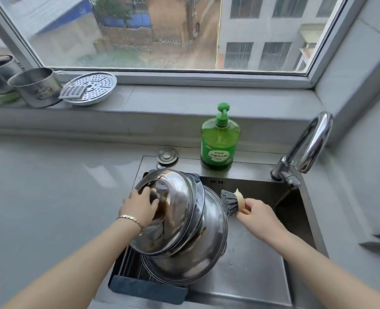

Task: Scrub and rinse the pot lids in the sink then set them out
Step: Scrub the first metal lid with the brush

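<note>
I have the left hand [140,205] on the top lid [175,210], its grip curled round the dark knob at the crown and tilting the lid up on edge. The right hand [254,211] has its grip closed on the pale handle of the brush [230,202], with the bristles facing the lids and just beside them. I cannot tell whether they touch. The lids sit stacked over the dark rack [148,288] at the left of the sink [258,264]. A bigger lid [206,248] lies under the one I hold, and there may be another rim between them. By my reading the job is barely begun. Brown grime rings the knob and streaks down the top lid, I see no suds, no water shows from the tap [311,141], and no lid is set out yet. So scrubbing, rinsing and setting out all remain, for every lid. For room, the right half of the sink is bare steel with a few drops on it, which gives the brush good space to work. The tap's spout hangs over the far right corner, and the soap bottle [220,141] stands on the back ledge close behind the stack, so I would mind both when swinging a lid. The table [50,186] to the left lies broad and flat, a likely place to put the lids down.
</note>
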Demonstrator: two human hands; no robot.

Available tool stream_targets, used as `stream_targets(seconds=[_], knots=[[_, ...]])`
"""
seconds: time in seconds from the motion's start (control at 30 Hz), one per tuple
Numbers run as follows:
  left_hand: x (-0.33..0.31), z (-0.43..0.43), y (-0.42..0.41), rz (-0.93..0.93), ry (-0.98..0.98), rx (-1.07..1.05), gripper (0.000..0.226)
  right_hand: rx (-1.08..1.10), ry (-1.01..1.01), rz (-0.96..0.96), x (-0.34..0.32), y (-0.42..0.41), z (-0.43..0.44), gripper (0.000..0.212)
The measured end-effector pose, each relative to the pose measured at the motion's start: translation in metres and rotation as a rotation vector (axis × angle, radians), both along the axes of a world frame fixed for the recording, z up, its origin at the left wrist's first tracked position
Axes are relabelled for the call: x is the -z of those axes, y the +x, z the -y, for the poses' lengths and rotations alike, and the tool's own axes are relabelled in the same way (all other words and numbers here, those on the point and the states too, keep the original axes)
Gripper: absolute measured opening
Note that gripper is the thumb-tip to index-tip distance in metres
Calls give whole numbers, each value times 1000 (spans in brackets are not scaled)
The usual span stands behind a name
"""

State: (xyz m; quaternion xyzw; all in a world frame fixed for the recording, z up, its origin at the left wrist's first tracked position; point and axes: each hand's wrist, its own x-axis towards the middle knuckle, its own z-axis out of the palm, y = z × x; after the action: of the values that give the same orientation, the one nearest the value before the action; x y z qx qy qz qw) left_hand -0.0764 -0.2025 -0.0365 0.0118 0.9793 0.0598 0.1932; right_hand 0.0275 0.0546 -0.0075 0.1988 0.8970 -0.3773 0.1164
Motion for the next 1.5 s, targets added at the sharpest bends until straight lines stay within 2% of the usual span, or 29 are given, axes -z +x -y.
stream_targets(seconds=[0.1, 0.27, 0.37, 0.47, 0.53, 0.6, 0.63, 0.7, 0.77, 0.8, 0.83, 0.87, 0.9, 0.93, 0.97, 1.0, 1.07, 1.13, 1.23, 1.27, 1.33, 1.4, 1.5], knots=[[0, 6, -3, 18, 218, -78, 22, 20, 21, -15, -3, 13, 1, 21], [-40, -6, 7, -215, 176, 88, 19, 115, -80, -87, -16, 26, -3, 32], [-76, -34, 25, -271, 181, 241, 16, 212, -280, -160, -26, 28, -4, 23], [-94, -70, 43, -210, 204, 293, 24, 340, -475, -189, -34, 28, -13, 29], [-95, -95, 54, -150, 224, 304, 26, 436, -528, -164, -33, 34, -25, 31], [-91, -118, 64, -123, 212, 350, 25, 526, -636, -56, -27, 43, -36, 40], [-89, -131, 69, -126, 208, 388, 24, 565, -710, 9, -27, 52, -42, 40], [-88, -154, 76, -135, 190, 445, 22, 627, -906, 89, -29, 68, -53, 22], [-88, -175, 78, -147, 167, 494, 25, 682, -1128, 91, -28, 82, -70, 41], [-90, -184, 79, -146, 160, 513, 27, 687, -1240, 82, -29, 87, -78, 40], [-91, -193, 80, -144, 166, 530, 29, 667, -1334, 63, -28, 91, -85, 26], [-91, -201, 81, -133, 173, 541, 31, 641, -1409, 10, -27, 94, -90, 25], [-89, -207, 82, -119, 188, 541, 32, 632, -1432, -35, -22, 96, -94, 47], [-85, -211, 84, -102, 221, 532, 33, 633, -1450, -68, -14, 97, -99, 59], [-79, -213, 86, -77, 274, 512, 34, 660, -1455, -89, -11, 98, -101, 62], [-71, -213, 87, -54, 328, 477, 35, 664, -1438, -105, -8, 99, -102, 56], [-51, -205, 87, 27, 451, 341, 47, 743, -1399, -130, -5, 98, -103, 25], [-33, -193, 91, 140, 598, 91, 61, 841, -1398, -155, -1, 98, -105, 17], [-12, -176, 109, 302, 830, -460, 59, 894, -1392, -186, 5, 98, -107, 16], [-5, -171, 114, 398, 970, -682, 57, 905, -1370, -182, 5, 97, -108, 16], [-2, -164, 127, 728, 1275, -1058, 54, 925, -1328, -175, 5, 96, -108, 15], [2, -163, 131, 892, 1434, -1210, 64, 928, -1319, -179, 3, 96, -107, 16], [1, -171, 131, 765, 1524, -1181, 64, 901, -1347, -192, 1, 98, -108, 26]])
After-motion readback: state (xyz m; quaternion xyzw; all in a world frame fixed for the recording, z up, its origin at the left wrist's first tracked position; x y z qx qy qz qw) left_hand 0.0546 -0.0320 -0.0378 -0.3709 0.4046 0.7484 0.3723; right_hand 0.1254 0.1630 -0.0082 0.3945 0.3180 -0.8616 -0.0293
